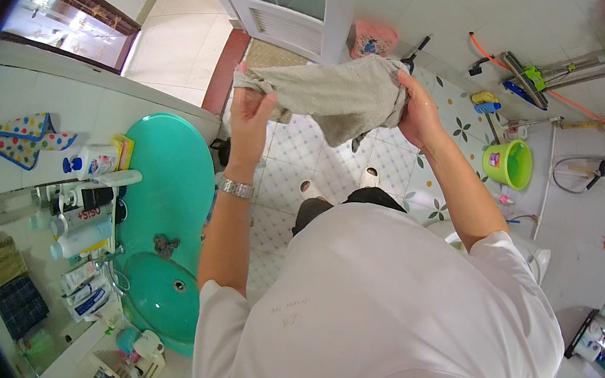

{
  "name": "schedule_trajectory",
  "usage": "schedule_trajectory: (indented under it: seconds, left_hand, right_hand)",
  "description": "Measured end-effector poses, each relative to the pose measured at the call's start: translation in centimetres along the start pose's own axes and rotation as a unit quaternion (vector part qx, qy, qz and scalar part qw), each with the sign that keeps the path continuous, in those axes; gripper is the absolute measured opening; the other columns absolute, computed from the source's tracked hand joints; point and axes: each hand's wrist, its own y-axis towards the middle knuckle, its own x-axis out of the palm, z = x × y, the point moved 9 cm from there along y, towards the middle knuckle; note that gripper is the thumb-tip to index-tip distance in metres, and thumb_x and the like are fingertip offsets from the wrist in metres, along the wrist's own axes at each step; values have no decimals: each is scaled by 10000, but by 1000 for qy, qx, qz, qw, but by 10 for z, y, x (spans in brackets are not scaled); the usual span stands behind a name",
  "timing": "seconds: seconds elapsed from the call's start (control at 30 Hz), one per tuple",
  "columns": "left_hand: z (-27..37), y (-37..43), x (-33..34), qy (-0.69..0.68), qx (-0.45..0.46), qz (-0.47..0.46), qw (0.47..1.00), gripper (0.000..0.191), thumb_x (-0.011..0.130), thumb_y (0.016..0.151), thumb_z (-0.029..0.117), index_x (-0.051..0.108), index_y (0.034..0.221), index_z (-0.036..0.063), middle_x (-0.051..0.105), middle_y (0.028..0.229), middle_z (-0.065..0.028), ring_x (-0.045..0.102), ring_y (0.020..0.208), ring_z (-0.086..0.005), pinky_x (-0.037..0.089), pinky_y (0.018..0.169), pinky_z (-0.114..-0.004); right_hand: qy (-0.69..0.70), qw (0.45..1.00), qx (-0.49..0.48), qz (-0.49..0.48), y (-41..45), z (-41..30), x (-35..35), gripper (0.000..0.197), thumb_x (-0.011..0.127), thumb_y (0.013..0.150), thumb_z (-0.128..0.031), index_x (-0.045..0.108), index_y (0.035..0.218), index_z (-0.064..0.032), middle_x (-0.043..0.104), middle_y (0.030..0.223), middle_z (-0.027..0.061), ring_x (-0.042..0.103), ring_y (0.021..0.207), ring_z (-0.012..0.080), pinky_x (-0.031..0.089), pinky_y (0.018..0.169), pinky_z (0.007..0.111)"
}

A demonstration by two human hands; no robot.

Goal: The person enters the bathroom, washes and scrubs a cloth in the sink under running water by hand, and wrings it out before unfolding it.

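A grey-beige cloth (333, 91) hangs stretched between my two hands, over the tiled floor. My left hand (250, 110), with a metal watch on its wrist, grips the bunched end of the cloth. The opposite end is held by my right hand (416, 112), its fingers partly hidden behind the fabric. The cloth's lower edge sags between the hands, and a darker tip dangles near the right one. White shoes (311, 189) show on the floor beneath.
A green glass washbasin counter (164, 166) stands at the left, with bottles on a shelf beside it. Ahead is a white door (288, 26). A lime-green bucket (526, 164) and a mop (527, 82) are by the right wall; part of a toilet (453, 238) shows near my right arm.
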Motion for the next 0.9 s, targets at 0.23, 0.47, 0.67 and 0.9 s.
schedule_trajectory:
  seconds: [0.23,0.47,0.67,0.9]
  left_hand:
    - [-27,10,26,-45,-80,-26,995,562,531,942,50,321,1463,84,603,1155,-56,586,965,-91,478,827,-238]
    - [-15,59,-5,85,-81,20,993,209,602,901,86,568,1096,20,618,889,-14,578,767,-81,471,660,-229]
    - [3,88,-22,296,-144,49,943,348,708,812,247,604,1036,2,611,789,-51,582,698,-114,474,613,-262]
    - [81,144,-16,519,-24,-7,854,317,658,865,227,605,1086,6,672,813,-63,635,719,-137,493,623,-260]
  right_hand:
    - [-349,916,-194,-42,30,-58,-40,288,563,903,-202,618,1108,-8,651,971,34,587,880,138,452,803,296]
    - [-190,981,-22,38,50,-43,-93,198,552,938,-243,618,1000,-68,648,976,19,606,875,123,472,786,304]
    - [-158,985,-50,56,70,-62,-94,227,564,927,-232,616,1038,-41,644,952,46,596,855,139,464,766,277]
    - [-366,906,-206,40,75,-169,-26,334,479,930,-179,594,1210,-38,636,956,60,572,878,142,457,793,286]
